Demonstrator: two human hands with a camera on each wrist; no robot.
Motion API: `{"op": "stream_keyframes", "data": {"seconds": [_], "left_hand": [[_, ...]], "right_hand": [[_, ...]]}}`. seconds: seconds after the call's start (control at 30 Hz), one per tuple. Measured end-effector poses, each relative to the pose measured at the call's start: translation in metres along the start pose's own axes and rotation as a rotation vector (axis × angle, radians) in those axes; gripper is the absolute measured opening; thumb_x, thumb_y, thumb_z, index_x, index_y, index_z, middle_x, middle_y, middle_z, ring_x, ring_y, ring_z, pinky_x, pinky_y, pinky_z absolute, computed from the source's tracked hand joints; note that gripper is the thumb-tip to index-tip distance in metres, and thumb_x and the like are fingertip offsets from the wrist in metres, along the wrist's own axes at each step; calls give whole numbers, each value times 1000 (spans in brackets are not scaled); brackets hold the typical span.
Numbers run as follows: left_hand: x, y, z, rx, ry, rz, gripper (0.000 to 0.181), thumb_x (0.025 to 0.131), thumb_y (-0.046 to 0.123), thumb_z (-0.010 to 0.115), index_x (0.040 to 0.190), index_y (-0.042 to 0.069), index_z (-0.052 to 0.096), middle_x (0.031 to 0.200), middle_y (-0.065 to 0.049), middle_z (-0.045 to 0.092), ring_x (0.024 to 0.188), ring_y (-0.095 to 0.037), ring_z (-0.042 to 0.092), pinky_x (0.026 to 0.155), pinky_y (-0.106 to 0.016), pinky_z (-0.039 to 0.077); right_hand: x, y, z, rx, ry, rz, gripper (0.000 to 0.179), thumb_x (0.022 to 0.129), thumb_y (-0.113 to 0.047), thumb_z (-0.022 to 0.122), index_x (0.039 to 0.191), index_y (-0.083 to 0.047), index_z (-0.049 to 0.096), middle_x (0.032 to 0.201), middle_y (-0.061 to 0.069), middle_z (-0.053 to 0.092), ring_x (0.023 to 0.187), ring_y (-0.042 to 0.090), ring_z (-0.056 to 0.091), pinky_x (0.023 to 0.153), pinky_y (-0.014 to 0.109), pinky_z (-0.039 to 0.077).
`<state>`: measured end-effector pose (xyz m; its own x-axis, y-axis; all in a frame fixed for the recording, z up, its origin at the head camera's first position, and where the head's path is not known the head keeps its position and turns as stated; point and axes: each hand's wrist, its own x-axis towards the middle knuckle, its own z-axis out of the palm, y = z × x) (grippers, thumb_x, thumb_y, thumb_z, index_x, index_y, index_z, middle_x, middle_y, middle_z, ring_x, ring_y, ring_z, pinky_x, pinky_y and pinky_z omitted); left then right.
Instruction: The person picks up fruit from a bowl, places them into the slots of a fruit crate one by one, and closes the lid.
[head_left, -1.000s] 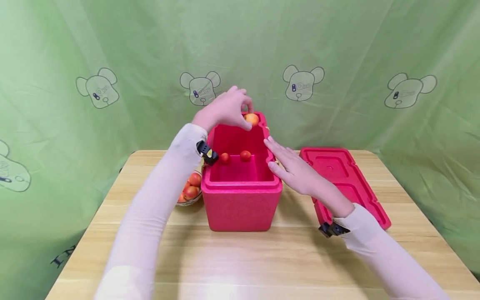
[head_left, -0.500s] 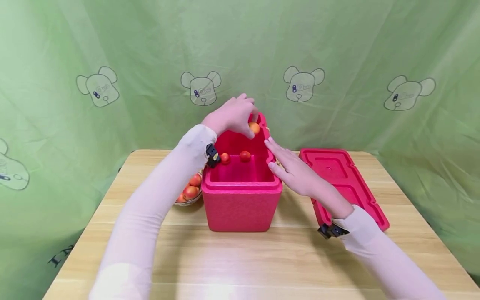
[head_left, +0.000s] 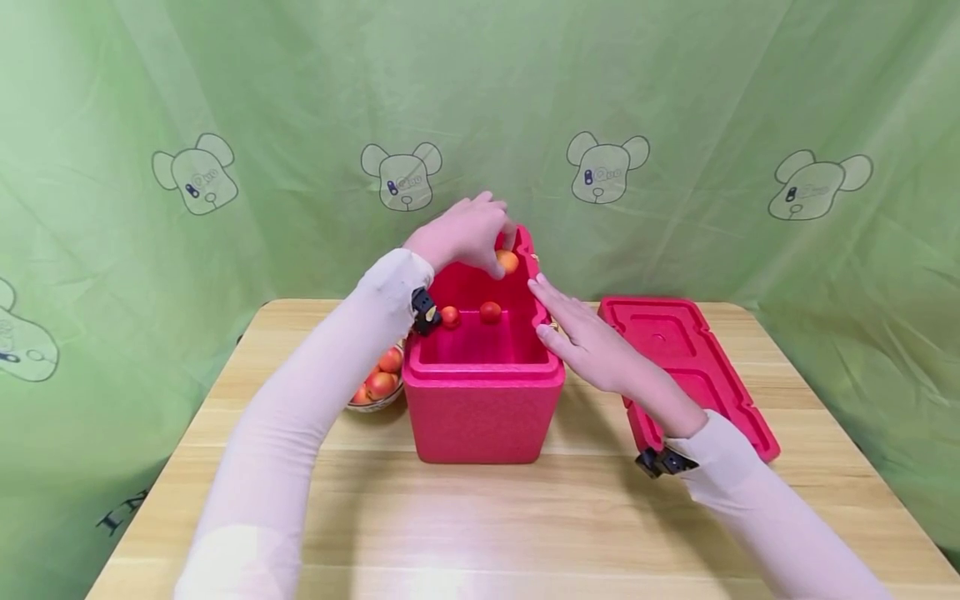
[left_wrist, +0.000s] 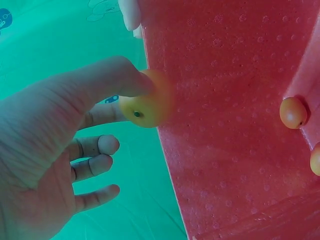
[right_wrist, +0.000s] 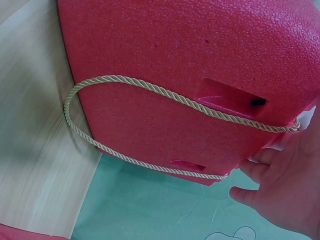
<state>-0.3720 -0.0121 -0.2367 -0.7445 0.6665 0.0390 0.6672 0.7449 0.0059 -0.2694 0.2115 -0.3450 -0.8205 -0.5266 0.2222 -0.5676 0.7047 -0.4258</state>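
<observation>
My left hand (head_left: pixel 465 233) pinches a small round orange fruit (head_left: pixel 507 262) between thumb and index finger. In the left wrist view the dark stem end of this fruit shows, and the other fingers are spread apart from it. It hangs over the far part of a red foam box (head_left: pixel 480 421) that stands without its lid. Two red-orange fruits (head_left: pixel 491 312) lie apart on the box floor. My right hand (head_left: pixel 588 337) rests with straight fingers along the box's right rim, near the cord handle (right_wrist: pixel 165 92).
Left of the box stands a bowl (head_left: pixel 375 407) of several red-orange fruits, partly hidden by the left sleeve. The red lid (head_left: pixel 667 329) lies on the wooden table (head_left: pixel 570 525) at the right. A green curtain (head_left: pixel 502 83) hangs behind.
My left hand has moved a little right and down with the orange fruit, lower over the box. The right hand stays at the rim.
</observation>
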Motion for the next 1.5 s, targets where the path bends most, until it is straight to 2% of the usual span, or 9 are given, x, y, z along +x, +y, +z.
{"op": "stream_keyframes", "data": {"seconds": [0.2,0.43,0.57,0.67,0.9,1.5], "left_hand": [[0,-1,1,6,-5,-12,25,82,31,76,104,20,75,124,-6,58,122,-25,40,114,-52,31],[1,-1,0,59,-3,-1,24,81,36,77,101,22,75,120,-3,54,121,-24,38,105,-46,26],[1,0,0,65,-12,-7,24,81,37,76,101,23,75,120,-3,55,121,-24,39,106,-48,23],[0,0,0,61,-17,-13,23,82,37,76,100,23,75,120,-3,55,121,-24,39,106,-49,23],[-1,1,-1,49,-26,-23,36,82,40,80,112,22,74,124,-5,55,123,-26,39,107,-49,23],[0,-2,-1,29,-33,-30,35,84,40,77,113,22,73,129,-7,57,123,-25,39,105,-48,24]], "right_hand": [[0,0,1,5,11,-3,68,106,-44,43,164,-22,15,173,2,11,159,27,14,125,57,17],[-1,-1,1,14,17,-5,68,106,-43,43,164,-22,16,173,2,11,159,27,15,125,56,17],[-1,0,1,12,15,-5,68,106,-43,43,164,-22,15,173,3,11,159,28,15,125,58,17],[-1,0,1,9,11,0,68,106,-43,43,164,-23,15,173,2,11,159,28,14,125,57,17],[-2,-2,1,6,24,-7,67,107,-41,44,164,-22,16,173,2,11,159,27,15,126,54,17],[-1,0,2,3,19,0,67,107,-43,43,164,-24,14,173,3,11,159,28,15,125,56,17]]}}
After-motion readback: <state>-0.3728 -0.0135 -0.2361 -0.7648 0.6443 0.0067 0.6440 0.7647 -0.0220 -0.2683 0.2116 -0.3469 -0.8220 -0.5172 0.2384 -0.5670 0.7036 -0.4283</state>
